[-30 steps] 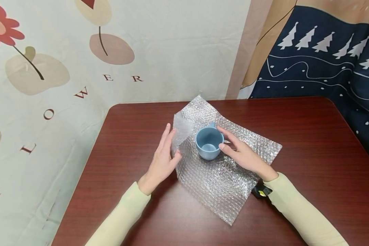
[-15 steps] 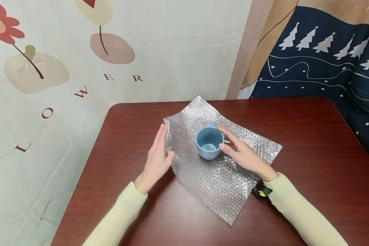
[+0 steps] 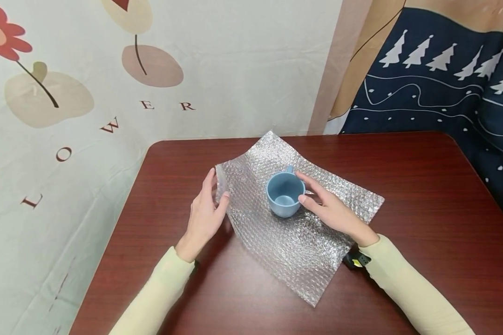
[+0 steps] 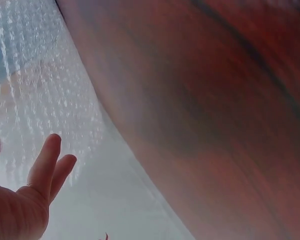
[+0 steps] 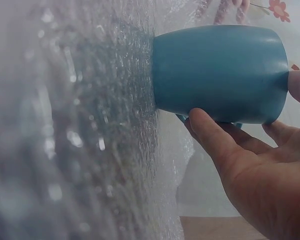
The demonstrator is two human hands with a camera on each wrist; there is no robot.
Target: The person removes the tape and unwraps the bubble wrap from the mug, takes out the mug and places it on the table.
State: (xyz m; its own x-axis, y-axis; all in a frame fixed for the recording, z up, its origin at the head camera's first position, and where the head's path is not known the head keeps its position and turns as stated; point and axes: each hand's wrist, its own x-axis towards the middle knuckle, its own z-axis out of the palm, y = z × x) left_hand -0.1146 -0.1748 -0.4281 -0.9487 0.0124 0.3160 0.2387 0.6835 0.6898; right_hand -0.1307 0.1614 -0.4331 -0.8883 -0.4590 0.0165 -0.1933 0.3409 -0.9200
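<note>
A light blue mug (image 3: 285, 188) stands upright on a square sheet of bubble wrap (image 3: 293, 256), its handle pointing to the back. My right hand (image 3: 337, 211) holds the mug by its right side; in the right wrist view the fingers and thumb curve around the blue wall (image 5: 220, 75). At the sheet's raised left corner is my left hand (image 3: 203, 216), its fingers at the outer edge and the thumb overlapping the near side. The left wrist view shows two of its fingers (image 4: 49, 160) extended and spread before the clear bubble wrap (image 4: 50, 100).
Under everything lies a dark red-brown wooden table (image 3: 423, 200). A pale cloth with flower prints (image 3: 243, 60) hangs behind, and a navy cloth with white trees (image 3: 436, 88) hangs at the back right. A dark wrist device (image 3: 356, 259) sits below the right sleeve.
The left hand has moved left and toward the person, and the sheet's folded left corner has opened outward with it. The right hand and the mug have stayed in place.
</note>
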